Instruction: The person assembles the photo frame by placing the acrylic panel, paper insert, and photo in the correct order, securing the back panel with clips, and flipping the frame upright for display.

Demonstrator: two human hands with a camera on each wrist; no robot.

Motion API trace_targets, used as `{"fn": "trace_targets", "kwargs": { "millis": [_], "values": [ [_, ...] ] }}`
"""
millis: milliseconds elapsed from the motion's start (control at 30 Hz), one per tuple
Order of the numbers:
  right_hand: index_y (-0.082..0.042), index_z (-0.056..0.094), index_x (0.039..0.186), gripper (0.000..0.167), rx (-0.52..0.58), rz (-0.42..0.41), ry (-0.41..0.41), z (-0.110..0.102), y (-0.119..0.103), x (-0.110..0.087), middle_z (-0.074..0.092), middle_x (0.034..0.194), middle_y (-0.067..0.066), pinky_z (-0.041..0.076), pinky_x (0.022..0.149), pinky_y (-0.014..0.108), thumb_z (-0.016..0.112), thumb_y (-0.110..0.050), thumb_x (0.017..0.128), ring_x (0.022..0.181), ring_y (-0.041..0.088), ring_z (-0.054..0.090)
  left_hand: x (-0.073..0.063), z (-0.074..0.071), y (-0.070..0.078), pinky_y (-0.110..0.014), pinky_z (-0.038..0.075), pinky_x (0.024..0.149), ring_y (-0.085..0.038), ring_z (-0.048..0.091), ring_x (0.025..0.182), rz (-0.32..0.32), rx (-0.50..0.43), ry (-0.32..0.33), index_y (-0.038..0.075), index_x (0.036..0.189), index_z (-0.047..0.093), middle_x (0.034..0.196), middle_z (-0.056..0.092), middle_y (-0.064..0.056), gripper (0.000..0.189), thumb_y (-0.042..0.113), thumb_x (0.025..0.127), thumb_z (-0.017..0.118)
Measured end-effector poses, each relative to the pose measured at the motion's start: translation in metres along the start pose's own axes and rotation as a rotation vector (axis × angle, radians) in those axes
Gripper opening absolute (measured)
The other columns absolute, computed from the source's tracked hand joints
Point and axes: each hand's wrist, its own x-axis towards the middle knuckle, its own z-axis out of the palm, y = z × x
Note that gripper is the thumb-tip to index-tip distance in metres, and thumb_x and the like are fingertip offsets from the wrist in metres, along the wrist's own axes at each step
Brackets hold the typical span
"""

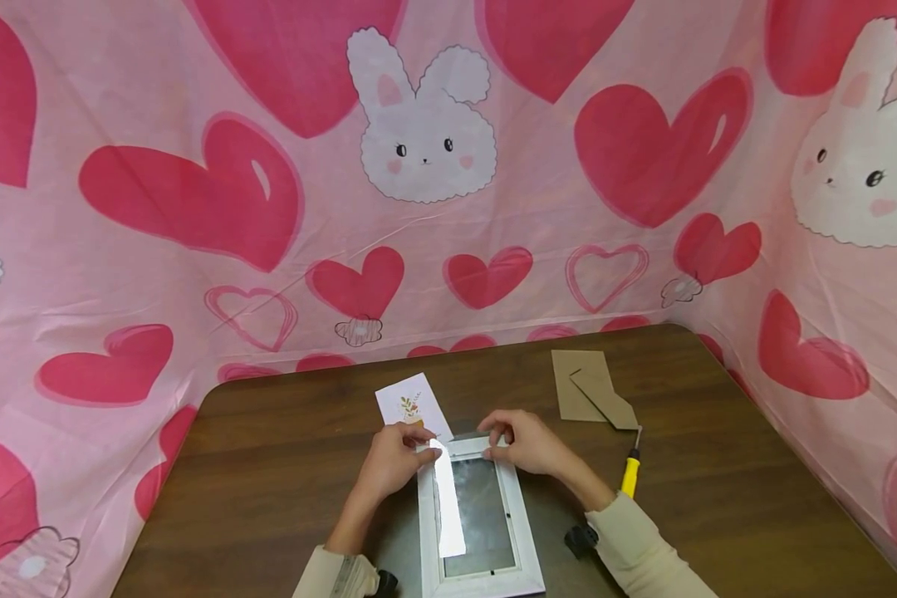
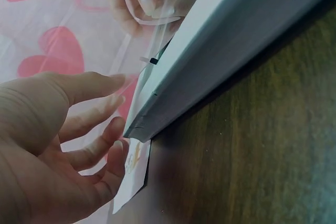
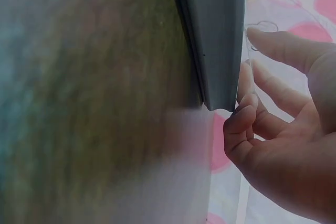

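A white picture frame [image 1: 522,531] lies lengthwise in front of the person, with small dark tabs along its inner edge. Over its opening is a clear sheet [image 1: 450,515] that throws a bright streak of glare. At the frame's far end the left hand [image 1: 392,457] pinches the sheet's left corner between thumb and fingers. Opposite it, the right hand [image 1: 526,440] pinches the right corner, its thumb and fingers on either side of the thin edge in the right wrist view. A white card [image 1: 411,399] with a printed plant lies just beyond the frame, its near end hidden.
Brown backing boards [image 1: 575,403], one with a folded-looking angled piece, lie at the back right of the wooden table [image 1: 269,482]. A yellow-handled tool [image 1: 629,477] with a thin metal shaft points at them. Behind the table hangs a pink cloth [image 1: 419,228] with hearts and rabbits.
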Motion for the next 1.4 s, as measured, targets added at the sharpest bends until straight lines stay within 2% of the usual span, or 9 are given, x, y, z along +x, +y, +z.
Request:
{"fn": "trace_targets", "kwargs": {
  "millis": [267, 500, 600, 833, 1133, 1400],
  "values": [
    [-0.01, 0.075, 0.11, 0.028, -0.018, -0.029, -0.015, 0.0, -0.001, -0.005, 0.065, 0.089, -0.001, 0.044, 0.065, 0.023, 0.088, -0.015, 0.085, 0.078, 0.015, 0.054, -0.005, -0.003, 0.002, -0.037, 0.055, 0.081, -0.02, 0.062, 0.093, 0.049, 0.064, -0.024, 0.013, 0.097, 0.082, 0.106, 0.075, -0.007, 0.02, 0.022, 0.081, 0.09],
    [-0.011, 0.075, 0.105, 0.026, -0.089, -0.065, -0.051, -0.002, -0.004, -0.01, 0.067, 0.094, 0.001, 0.047, 0.074, 0.023, 0.088, -0.018, 0.084, 0.085, 0.014, 0.057, -0.008, -0.005, 0.002, -0.034, 0.048, 0.078, -0.02, 0.058, 0.088, 0.118, 0.095, -0.084, 0.013, 0.089, 0.081, 0.097, 0.066, -0.007, 0.019, 0.021, 0.077, 0.093],
    [-0.012, 0.076, 0.102, 0.025, -0.128, -0.069, -0.062, -0.002, -0.005, -0.011, 0.067, 0.095, 0.0, 0.047, 0.078, 0.024, 0.089, -0.02, 0.083, 0.089, 0.014, 0.057, -0.009, -0.006, 0.003, -0.034, 0.049, 0.079, -0.021, 0.057, 0.088, 0.147, 0.126, -0.118, 0.012, 0.088, 0.081, 0.099, 0.064, -0.008, 0.02, 0.021, 0.076, 0.094],
    [-0.014, 0.075, 0.103, 0.025, -0.169, -0.051, -0.072, -0.001, -0.009, -0.014, 0.065, 0.097, -0.001, 0.044, 0.08, 0.028, 0.089, -0.022, 0.083, 0.093, 0.015, 0.053, -0.012, -0.008, 0.008, -0.035, 0.049, 0.077, -0.023, 0.054, 0.09, 0.136, 0.171, -0.174, 0.011, 0.095, 0.08, 0.108, 0.061, -0.012, 0.027, 0.024, 0.076, 0.094],
    [-0.012, 0.072, 0.109, 0.032, -0.188, -0.033, -0.068, 0.001, -0.011, -0.014, 0.063, 0.098, -0.001, 0.044, 0.08, 0.029, 0.089, -0.019, 0.082, 0.094, 0.015, 0.053, -0.014, -0.008, 0.011, -0.035, 0.05, 0.078, -0.022, 0.057, 0.087, 0.148, 0.216, -0.149, 0.011, 0.095, 0.077, 0.107, 0.062, -0.011, 0.031, 0.022, 0.074, 0.096],
    [-0.011, 0.07, 0.104, 0.033, -0.204, -0.091, -0.031, 0.003, -0.01, -0.014, 0.059, 0.091, -0.001, 0.041, 0.076, 0.025, 0.091, -0.015, 0.078, 0.088, 0.012, 0.05, -0.014, -0.004, 0.009, -0.031, 0.046, 0.074, -0.017, 0.054, 0.08, 0.15, 0.24, -0.115, 0.012, 0.097, 0.072, 0.106, 0.062, -0.009, 0.036, 0.021, 0.073, 0.097]
  ]
}}
